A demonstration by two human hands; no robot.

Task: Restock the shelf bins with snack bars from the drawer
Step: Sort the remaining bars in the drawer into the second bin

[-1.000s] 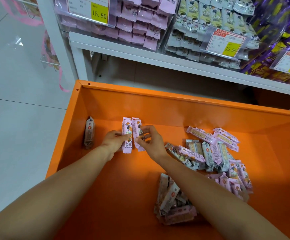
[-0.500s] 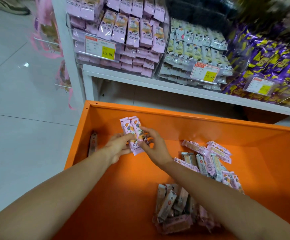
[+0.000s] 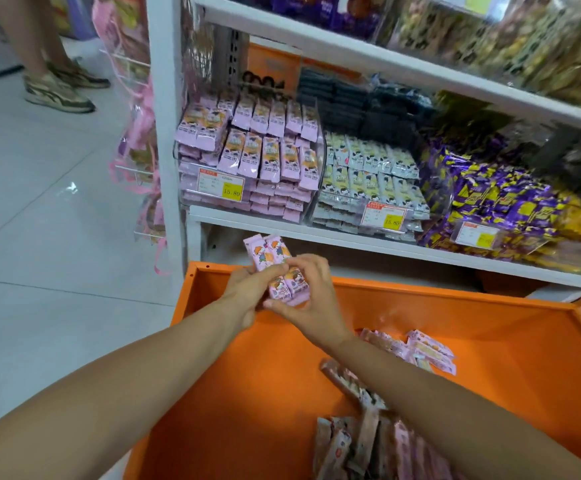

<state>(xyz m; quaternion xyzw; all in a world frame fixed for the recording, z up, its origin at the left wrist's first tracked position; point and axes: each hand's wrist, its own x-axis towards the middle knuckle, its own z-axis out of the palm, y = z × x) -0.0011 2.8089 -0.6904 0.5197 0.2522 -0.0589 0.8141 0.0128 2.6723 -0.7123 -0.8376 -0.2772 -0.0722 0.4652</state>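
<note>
Gripping two pink-wrapped snack bars (image 3: 267, 252) in curled fingers (image 3: 272, 271), left hand (image 3: 247, 294) and right hand (image 3: 313, 299) now sit higher, over the far rim of the orange metal drawer (image 3: 438, 297).

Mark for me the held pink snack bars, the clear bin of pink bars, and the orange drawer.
pink-wrapped snack bars (image 3: 269, 252): head view, upper printed wrapper.
clear plastic shelf bin (image 3: 275, 199): head view, front wall beside price tag.
orange metal drawer (image 3: 438, 317): head view, inner back wall.

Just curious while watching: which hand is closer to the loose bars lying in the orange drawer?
Right. The right hand sits up-left of the loose bars; the left hand is farther left, beyond it.
</note>
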